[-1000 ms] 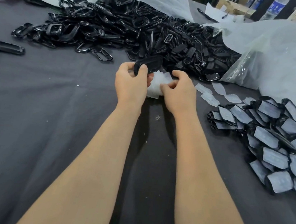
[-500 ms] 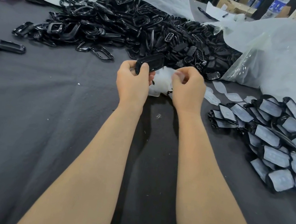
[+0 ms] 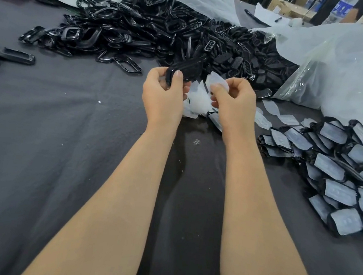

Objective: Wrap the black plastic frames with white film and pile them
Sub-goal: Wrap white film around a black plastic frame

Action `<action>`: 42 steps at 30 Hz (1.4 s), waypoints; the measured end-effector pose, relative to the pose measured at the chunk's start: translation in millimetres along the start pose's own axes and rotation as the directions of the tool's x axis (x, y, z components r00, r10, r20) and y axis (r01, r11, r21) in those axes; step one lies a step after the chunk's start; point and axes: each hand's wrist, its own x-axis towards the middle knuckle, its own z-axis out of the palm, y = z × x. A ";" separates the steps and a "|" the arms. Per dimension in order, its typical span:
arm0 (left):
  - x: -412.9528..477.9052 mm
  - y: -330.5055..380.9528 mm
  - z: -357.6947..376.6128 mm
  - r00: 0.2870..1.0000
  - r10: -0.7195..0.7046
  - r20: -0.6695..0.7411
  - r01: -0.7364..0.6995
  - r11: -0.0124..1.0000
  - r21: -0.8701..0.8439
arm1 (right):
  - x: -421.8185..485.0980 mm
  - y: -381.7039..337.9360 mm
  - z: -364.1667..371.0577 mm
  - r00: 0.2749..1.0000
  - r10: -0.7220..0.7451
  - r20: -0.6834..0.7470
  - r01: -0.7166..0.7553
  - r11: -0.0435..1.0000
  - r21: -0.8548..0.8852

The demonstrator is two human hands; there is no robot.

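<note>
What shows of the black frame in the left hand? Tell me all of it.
The black frame is a glossy, elongated plastic piece with rounded ends, bare of film. The left hand grips its near end, thumb across the front, holding it raised, long side tilted up to the right. Behind it lies the heap of loose frames. The right hand, pinching white film, is apart from it.
</note>
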 end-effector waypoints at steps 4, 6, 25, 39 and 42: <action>0.1 1.4 -0.6 1.000 -0.011 -0.029 0.009 0.999 -0.037 | -2.3 0.3 6.1 0.995 -0.054 0.087 0.057 0.998 -0.033; -0.4 2.3 -0.7 0.999 -0.018 -0.032 0.017 0.998 -0.052 | -4.3 2.1 8.5 0.985 -0.076 0.157 0.088 0.994 -0.070; -1.8 0.0 -1.0 0.999 0.013 0.034 -0.014 1.000 0.011 | -3.6 -10.7 -1.5 0.974 -0.206 -0.093 0.183 0.961 -0.207; -3.1 -1.4 -0.8 0.996 0.042 0.083 -0.050 0.994 0.094 | -5.6 -10.6 -0.3 0.976 -0.127 -0.180 0.129 0.992 0.003; -2.6 -1.5 -1.2 0.996 0.056 0.074 -0.063 0.993 0.101 | -5.4 -9.2 -0.4 0.985 -0.123 -0.123 0.120 0.992 -0.025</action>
